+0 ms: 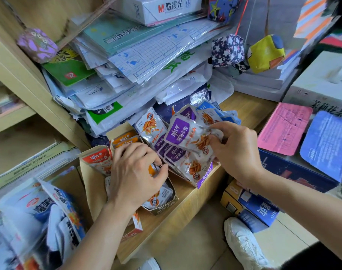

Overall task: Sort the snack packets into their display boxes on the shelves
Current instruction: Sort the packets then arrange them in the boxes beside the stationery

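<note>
Bright, even light; edges bend and blur, centre sharp.

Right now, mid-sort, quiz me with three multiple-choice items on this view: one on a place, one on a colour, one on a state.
1. The left hand is: A) to the right of the other hand B) over the box of orange packets C) out of view.
2. The top band of the packet in the right hand is: A) green B) orange C) purple.
3. The right hand is: A) pinching that packet B) open and empty C) an empty fist.
Answers: 1 B, its fingers curl down into that box; 2 C, the band with white lettering is purple; 3 A, thumb and fingers close on the packet's edge.
</note>
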{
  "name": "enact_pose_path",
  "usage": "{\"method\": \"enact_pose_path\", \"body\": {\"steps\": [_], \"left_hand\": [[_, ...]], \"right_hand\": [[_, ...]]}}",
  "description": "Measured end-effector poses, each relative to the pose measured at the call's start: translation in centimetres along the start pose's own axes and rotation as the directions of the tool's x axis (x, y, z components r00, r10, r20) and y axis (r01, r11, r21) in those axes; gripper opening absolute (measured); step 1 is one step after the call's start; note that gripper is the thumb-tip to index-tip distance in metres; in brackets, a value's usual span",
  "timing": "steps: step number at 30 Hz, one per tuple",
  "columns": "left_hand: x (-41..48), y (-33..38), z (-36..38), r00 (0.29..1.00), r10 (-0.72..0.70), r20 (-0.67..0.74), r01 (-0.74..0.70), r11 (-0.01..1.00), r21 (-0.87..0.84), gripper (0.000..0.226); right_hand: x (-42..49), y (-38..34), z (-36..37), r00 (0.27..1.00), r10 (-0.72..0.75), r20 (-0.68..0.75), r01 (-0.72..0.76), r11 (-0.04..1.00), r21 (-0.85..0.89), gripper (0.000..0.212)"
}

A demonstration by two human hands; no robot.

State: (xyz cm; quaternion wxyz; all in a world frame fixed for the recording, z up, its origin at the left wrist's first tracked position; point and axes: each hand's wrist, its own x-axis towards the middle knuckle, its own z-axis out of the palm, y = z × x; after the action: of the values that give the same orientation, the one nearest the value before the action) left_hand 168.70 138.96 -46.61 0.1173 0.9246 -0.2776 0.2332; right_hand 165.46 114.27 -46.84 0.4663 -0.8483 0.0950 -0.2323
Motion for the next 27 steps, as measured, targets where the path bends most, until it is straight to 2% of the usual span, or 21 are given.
{"method": "enact_pose_path", "body": {"steps": [4, 8, 10, 13, 18, 21, 25, 27], "left_hand": [[0.7, 0.7, 0.3, 0.997, -0.079, 0.001, 0.078, 0.995, 0.066, 0.024], [1.6, 0.7, 0.8, 0.978, -0.18, 0.102, 0.159, 0.97, 0.181, 0.063], [1.8, 0.5, 1.0, 0.965, -0.227, 0.13, 0.201, 0.962, 0.186, 0.083], [2.1, 0.3, 1.2, 0.959, -0.247, 0.135, 0.226, 0.962, 0.153, 0.097], [4.0, -0.1, 1.1, 0.919, -0.369, 0.138, 0.38, 0.923, -0.063, 0.116], [4.3, -0.6, 1.2, 0.935, -0.322, 0.152, 0.348, 0.916, -0.201, 0.104], [3.6, -1.2, 1.1, 0.978, -0.201, 0.065, 0.21, 0.956, -0.204, 0.046], [3.1, -1.5, 1.0, 0.988, -0.145, 0.061, 0.156, 0.953, -0.261, 0.027]], "right_hand": [[-0.4, -0.2, -0.6, 0.996, 0.084, 0.043, -0.088, 0.993, 0.083, 0.023], [-1.1, -0.2, -1.5, 0.986, 0.154, 0.059, -0.161, 0.974, 0.158, 0.017], [-1.4, 0.0, -1.9, 0.985, 0.161, 0.064, -0.169, 0.972, 0.163, 0.015], [-1.8, 0.1, -2.1, 0.984, 0.148, 0.102, -0.162, 0.976, 0.143, 0.013], [-2.1, -0.2, -1.8, 0.987, 0.093, 0.133, -0.101, 0.993, 0.056, 0.019], [-2.2, -0.5, -1.6, 0.991, 0.045, 0.127, -0.038, 0.997, -0.061, 0.023], [-2.0, -0.8, -1.7, 0.987, -0.031, 0.16, 0.054, 0.989, -0.141, 0.025], [-2.0, -0.9, -1.9, 0.986, -0.034, 0.165, 0.06, 0.986, -0.156, 0.025]]}}
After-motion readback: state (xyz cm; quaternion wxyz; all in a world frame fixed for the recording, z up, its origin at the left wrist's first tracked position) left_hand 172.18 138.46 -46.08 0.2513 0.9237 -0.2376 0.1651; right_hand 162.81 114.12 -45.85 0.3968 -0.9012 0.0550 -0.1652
